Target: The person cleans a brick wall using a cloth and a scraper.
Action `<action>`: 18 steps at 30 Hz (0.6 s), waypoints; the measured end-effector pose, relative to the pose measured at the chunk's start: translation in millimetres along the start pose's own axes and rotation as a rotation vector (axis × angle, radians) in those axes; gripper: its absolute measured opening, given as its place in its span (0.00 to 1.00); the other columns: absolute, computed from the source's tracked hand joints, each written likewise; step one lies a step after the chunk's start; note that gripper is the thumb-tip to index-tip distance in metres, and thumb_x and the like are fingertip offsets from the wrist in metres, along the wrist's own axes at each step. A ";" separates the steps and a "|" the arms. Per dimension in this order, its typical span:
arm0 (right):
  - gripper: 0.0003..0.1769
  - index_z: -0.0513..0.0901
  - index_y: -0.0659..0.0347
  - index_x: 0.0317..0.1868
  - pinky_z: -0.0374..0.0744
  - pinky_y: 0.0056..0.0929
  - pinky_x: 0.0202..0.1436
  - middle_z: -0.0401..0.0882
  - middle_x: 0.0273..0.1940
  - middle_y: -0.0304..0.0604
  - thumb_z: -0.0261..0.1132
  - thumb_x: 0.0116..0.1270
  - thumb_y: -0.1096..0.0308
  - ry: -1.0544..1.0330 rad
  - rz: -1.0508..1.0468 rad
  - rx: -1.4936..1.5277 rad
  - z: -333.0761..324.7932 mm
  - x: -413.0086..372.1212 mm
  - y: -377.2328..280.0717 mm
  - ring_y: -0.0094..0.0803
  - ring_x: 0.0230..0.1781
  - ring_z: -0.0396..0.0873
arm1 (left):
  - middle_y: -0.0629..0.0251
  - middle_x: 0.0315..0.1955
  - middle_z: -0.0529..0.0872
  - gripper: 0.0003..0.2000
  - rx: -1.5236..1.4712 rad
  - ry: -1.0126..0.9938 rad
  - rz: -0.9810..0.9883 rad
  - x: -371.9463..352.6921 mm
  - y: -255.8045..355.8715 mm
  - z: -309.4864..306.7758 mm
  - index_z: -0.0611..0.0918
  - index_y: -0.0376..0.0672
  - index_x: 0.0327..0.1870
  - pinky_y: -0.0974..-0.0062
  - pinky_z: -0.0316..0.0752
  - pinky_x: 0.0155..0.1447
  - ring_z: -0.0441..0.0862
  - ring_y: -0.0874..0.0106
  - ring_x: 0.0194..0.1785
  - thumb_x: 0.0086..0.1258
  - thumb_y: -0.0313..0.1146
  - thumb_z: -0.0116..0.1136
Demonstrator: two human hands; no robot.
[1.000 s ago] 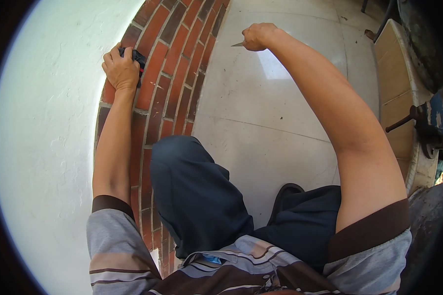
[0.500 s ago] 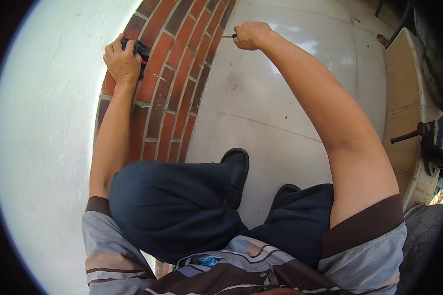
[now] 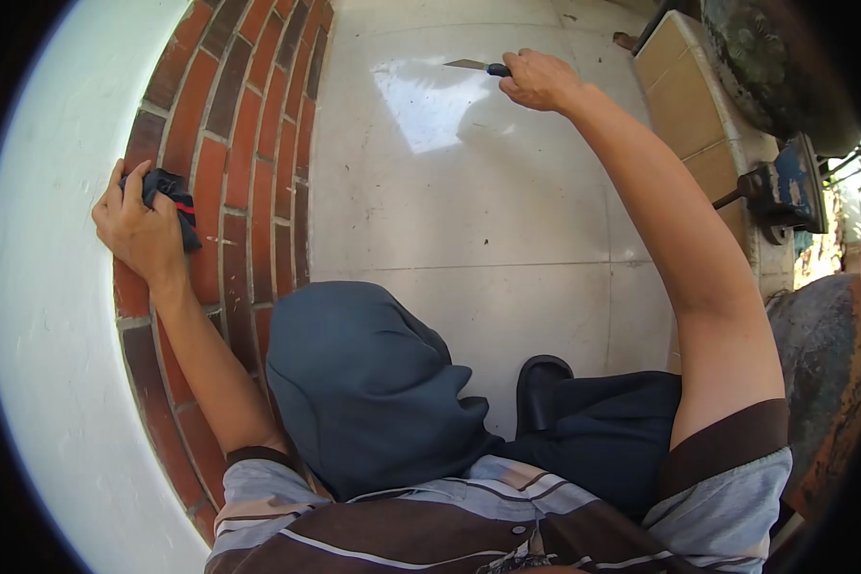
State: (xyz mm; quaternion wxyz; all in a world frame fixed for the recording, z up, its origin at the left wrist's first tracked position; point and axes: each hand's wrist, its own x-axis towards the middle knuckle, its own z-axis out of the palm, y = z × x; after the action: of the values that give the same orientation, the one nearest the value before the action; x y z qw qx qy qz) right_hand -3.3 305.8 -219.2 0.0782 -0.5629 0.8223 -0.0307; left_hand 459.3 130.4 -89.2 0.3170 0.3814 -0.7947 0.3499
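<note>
My left hand [image 3: 142, 222] is closed around a bunched black cloth [image 3: 184, 212] with a red stripe and rests with it on the red-brown brick band [image 3: 222, 187], beside the white wall. My fingers cover part of the cloth. Farther out on the right, my right hand [image 3: 542, 80] grips a knife [image 3: 466, 64] by its dark handle. Its short metal blade points left, above the pale floor tiles [image 3: 450, 215]. The blade stands apart from the bricks.
The white wall [image 3: 57, 287] runs along my left. A tan-tiled ledge [image 3: 684, 81] borders the floor on the right, with a metal vise-like fixture [image 3: 784, 191] on it. A rough, stone-like mass [image 3: 818, 359] lies nearer me. My bent knee [image 3: 354, 368] is between my arms.
The view has shifted right, showing more floor and ledge. The knife has moved away from the brick edge, and its blade shows more fully. My left hand keeps the cloth on the bricks.
</note>
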 end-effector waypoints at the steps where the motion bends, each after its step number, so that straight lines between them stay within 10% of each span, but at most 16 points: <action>1: 0.22 0.80 0.63 0.53 0.79 0.50 0.57 0.82 0.51 0.57 0.52 0.69 0.56 0.011 0.015 -0.024 -0.5 -3.8 5.8 0.54 0.52 0.82 | 0.71 0.59 0.85 0.21 -0.030 -0.003 -0.021 0.2 0.2 0.0 0.90 0.54 0.48 0.62 0.73 0.62 0.77 0.62 0.55 0.53 0.23 0.59; 15: 0.20 0.76 0.64 0.52 0.78 0.49 0.54 0.84 0.44 0.60 0.54 0.70 0.56 -0.074 0.020 -0.277 -98.3 40.2 -62.0 0.56 0.49 0.81 | 0.86 0.53 0.88 0.21 -0.177 -0.009 -0.247 3.5 19.5 -12.8 0.90 0.62 0.51 0.63 0.68 0.69 0.78 0.71 0.60 0.58 0.24 0.64; 18: 0.16 0.76 0.64 0.47 0.80 0.50 0.46 0.84 0.38 0.57 0.57 0.70 0.58 0.175 -0.245 -0.361 -118.4 64.9 -73.4 0.54 0.40 0.83 | 0.87 0.53 0.88 0.22 -0.165 -0.003 -0.282 6.6 23.7 -12.2 0.90 0.63 0.51 0.63 0.66 0.70 0.78 0.72 0.61 0.57 0.24 0.65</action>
State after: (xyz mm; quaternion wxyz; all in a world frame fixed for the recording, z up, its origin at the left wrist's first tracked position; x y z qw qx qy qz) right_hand 21.9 214.2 -98.4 -0.0995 -0.6586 0.7436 0.0589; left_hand 439.2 148.6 -84.8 0.3921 0.4623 -0.7597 0.2352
